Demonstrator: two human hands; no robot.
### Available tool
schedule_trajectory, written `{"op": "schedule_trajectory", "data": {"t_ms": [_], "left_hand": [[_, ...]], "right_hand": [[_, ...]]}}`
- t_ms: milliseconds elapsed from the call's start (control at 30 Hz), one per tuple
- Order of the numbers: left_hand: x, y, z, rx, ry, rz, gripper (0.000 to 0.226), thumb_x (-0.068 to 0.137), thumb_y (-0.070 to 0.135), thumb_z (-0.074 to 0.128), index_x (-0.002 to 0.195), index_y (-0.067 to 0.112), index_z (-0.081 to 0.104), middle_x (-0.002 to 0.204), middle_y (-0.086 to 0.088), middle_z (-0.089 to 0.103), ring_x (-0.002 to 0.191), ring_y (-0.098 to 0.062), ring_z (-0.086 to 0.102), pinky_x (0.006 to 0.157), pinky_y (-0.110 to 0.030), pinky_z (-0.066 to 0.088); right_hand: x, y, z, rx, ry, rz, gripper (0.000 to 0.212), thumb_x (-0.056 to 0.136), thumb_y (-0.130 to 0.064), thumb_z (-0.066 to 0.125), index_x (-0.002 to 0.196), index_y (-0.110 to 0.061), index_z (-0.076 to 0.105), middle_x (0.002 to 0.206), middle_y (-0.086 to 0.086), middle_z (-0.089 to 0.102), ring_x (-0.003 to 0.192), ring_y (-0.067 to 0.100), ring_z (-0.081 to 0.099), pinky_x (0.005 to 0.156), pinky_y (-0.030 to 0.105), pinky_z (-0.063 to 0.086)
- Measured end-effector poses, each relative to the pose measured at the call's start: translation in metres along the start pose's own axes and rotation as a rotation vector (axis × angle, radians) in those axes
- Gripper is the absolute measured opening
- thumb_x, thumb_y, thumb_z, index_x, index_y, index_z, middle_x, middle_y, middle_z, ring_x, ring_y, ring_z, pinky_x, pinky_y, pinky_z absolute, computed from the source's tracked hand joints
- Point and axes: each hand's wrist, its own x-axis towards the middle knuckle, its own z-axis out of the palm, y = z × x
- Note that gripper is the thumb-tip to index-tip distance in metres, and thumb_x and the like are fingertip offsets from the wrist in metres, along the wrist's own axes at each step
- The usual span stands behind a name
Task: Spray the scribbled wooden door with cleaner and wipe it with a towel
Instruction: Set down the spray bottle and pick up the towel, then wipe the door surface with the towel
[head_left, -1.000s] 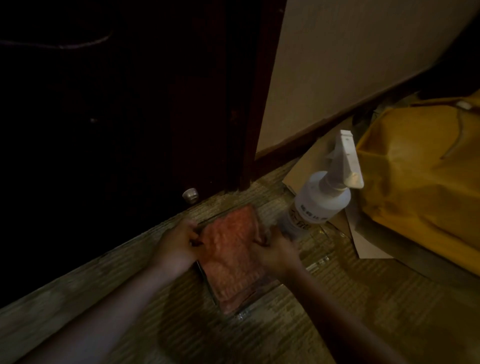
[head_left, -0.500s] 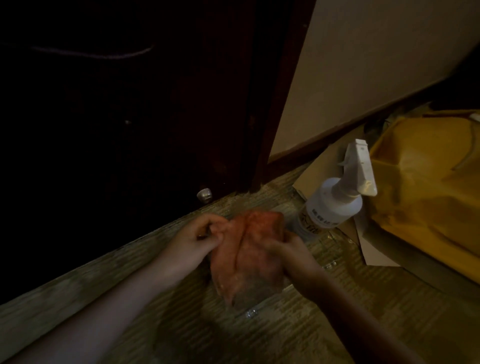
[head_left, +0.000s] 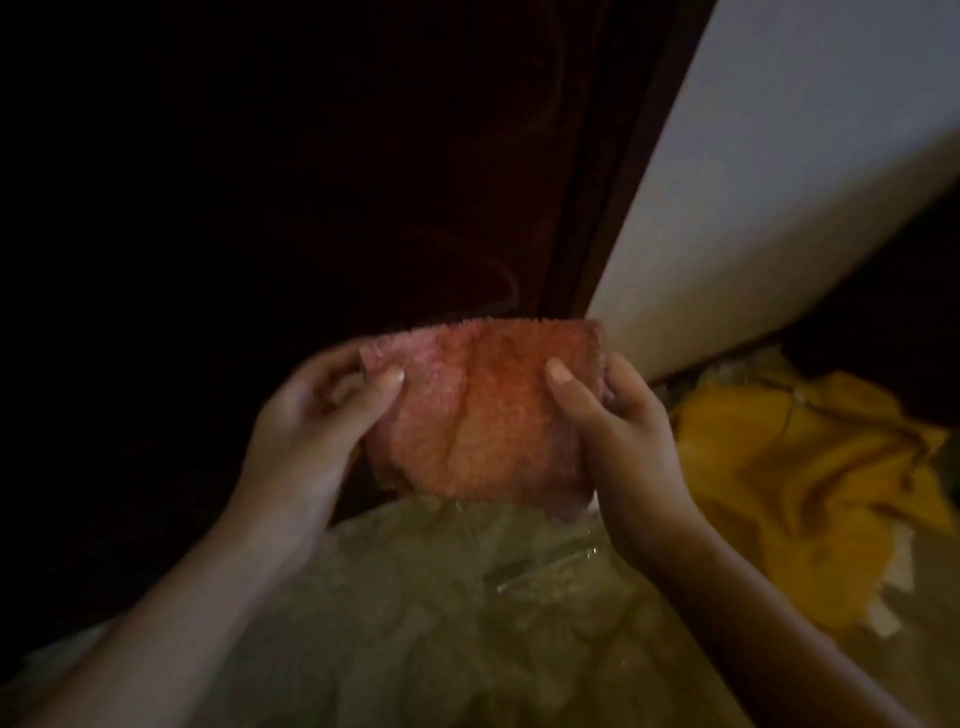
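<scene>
A folded orange-pink towel (head_left: 478, 415) is held up in front of me by both hands. My left hand (head_left: 317, 421) grips its left edge with the thumb on the front. My right hand (head_left: 618, 421) grips its right edge the same way. Behind the towel stands the dark wooden door (head_left: 311, 182), very dim, with a faint curved scribble (head_left: 498, 270) just above the towel. The spray bottle is out of sight.
A pale wall (head_left: 779, 182) runs to the right of the door frame (head_left: 608, 182). A yellow cloth bag (head_left: 810, 488) lies on the floor at the right. Below my hands is the patterned floor (head_left: 415, 623) with a clear plastic container (head_left: 545, 561).
Both hands have lifted the towel off the floor and up in front of the door. The view has tilted, and the spray bottle has left the frame.
</scene>
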Motion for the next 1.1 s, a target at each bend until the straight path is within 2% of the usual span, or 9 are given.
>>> {"op": "schedule_trajectory", "data": {"t_ms": [133,200,300,500,633,767,900,1000,1100], "left_hand": [[-0.043,0.168,0.003,-0.065,0.079,-0.022,0.022,0.064,0.022,0.064,0.084,0.018,0.071,0.085,0.003,0.074,0.081,-0.01,0.07,0.058,-0.015,0.053],[-0.056,0.254,0.001,-0.031,0.158,0.102,0.018,0.068,0.022,0.062,0.084,0.023,0.072,0.088,0.006,0.074,0.084,-0.008,0.068,0.063,-0.018,0.053],[-0.075,0.381,-0.008,0.077,0.257,0.303,0.019,0.069,0.04,0.058,0.085,0.044,0.069,0.096,0.017,0.069,0.091,0.0,0.064,0.076,-0.025,0.048],[-0.117,0.583,-0.043,0.031,0.398,0.65,0.016,0.067,0.04,0.059,0.079,0.043,0.07,0.089,0.016,0.072,0.085,-0.001,0.067,0.07,-0.018,0.048],[-0.15,0.666,-0.093,-0.029,0.423,0.767,0.02,0.064,0.037,0.062,0.081,0.031,0.071,0.087,0.008,0.073,0.08,-0.007,0.069,0.07,-0.024,0.048],[-0.18,0.725,-0.159,-0.052,0.42,0.846,0.017,0.064,0.036,0.063,0.076,0.032,0.073,0.082,0.006,0.074,0.074,-0.006,0.069,0.062,-0.021,0.049],[-0.197,0.782,-0.219,-0.009,0.437,0.945,0.012,0.066,0.037,0.06,0.07,0.039,0.072,0.073,0.011,0.072,0.064,0.0,0.067,0.063,-0.022,0.043],[-0.2,0.822,-0.252,0.077,0.431,1.015,0.012,0.079,0.034,0.059,0.076,0.034,0.07,0.077,0.013,0.072,0.067,0.001,0.067,0.064,-0.021,0.044],[-0.191,0.858,-0.274,0.157,0.435,1.063,0.013,0.086,0.032,0.057,0.082,0.03,0.069,0.08,0.013,0.072,0.071,0.0,0.067,0.065,-0.02,0.045]], "right_hand": [[-0.029,-0.173,0.034,0.012,-0.089,-0.119,0.021,0.077,-0.034,0.056,0.094,-0.023,0.061,0.09,-0.005,0.069,0.082,0.011,0.068,0.061,0.022,0.055],[-0.037,-0.26,0.052,-0.035,-0.169,-0.218,0.015,0.076,-0.035,0.056,0.089,-0.028,0.06,0.086,-0.014,0.068,0.079,0.002,0.065,0.059,0.015,0.051],[-0.05,-0.389,0.082,-0.067,-0.262,-0.431,0.007,0.084,-0.026,0.055,0.087,-0.03,0.058,0.082,-0.027,0.065,0.077,-0.009,0.061,0.058,0.006,0.045],[-0.099,-0.592,0.165,-0.109,-0.34,-0.823,0.006,0.089,-0.027,0.054,0.082,-0.028,0.056,0.076,-0.019,0.061,0.069,-0.003,0.059,0.058,0.013,0.047],[-0.139,-0.656,0.224,-0.058,-0.327,-0.95,0.006,0.088,-0.031,0.054,0.082,-0.029,0.056,0.08,-0.024,0.063,0.071,-0.004,0.061,0.057,0.012,0.047],[-0.177,-0.696,0.293,-0.006,-0.282,-1.072,0.011,0.086,-0.036,0.053,0.079,-0.028,0.056,0.077,-0.026,0.062,0.068,-0.005,0.059,0.055,0.009,0.044],[-0.205,-0.734,0.363,0.066,-0.284,-1.135,0.014,0.086,-0.037,0.053,0.079,-0.026,0.057,0.08,-0.018,0.064,0.068,-0.001,0.06,0.053,0.011,0.046],[-0.219,-0.76,0.402,0.106,-0.285,-1.181,0.013,0.088,-0.036,0.052,0.082,-0.026,0.057,0.083,-0.017,0.064,0.07,-0.003,0.061,0.054,0.009,0.045],[-0.221,-0.785,0.427,0.108,-0.231,-1.23,0.013,0.09,-0.035,0.051,0.084,-0.024,0.056,0.076,-0.007,0.064,0.07,-0.002,0.061,0.054,0.009,0.046]]}}
